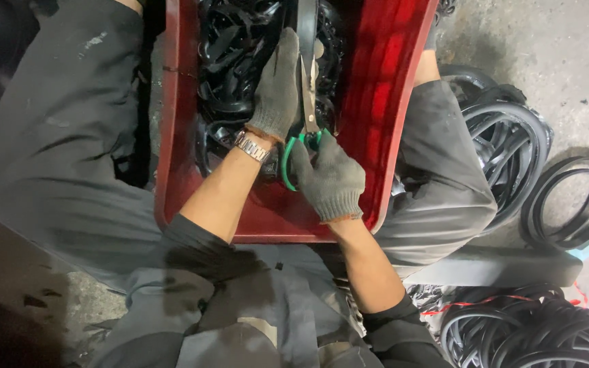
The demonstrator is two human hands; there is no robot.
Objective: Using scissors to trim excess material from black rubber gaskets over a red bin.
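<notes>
The tray point(178, 136) rests across my lap with the rubber pieces point(230, 61) heaped in it toward twelve o'clock, while loose rings point(570, 204) lie on the floor point(547, 34) at three and five o'clock.

Grey knit gloves point(277, 88), steel wristwatch point(251, 146)

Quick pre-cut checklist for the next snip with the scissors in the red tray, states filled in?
1. Gloves on both hands: ok. Left hand and right hand wear grey knit gloves.
2. Grip on scissors: ok. Right hand is in the green handles.
3. Black rubber strip held: ok. Left hand grips it beside the blades.
4. Left fingers clear of blades: cannot tell. They lie right against them.
5. Blades open or shut: cannot tell.
6. Red tray steady: ok. It rests across the person's lap.
</notes>
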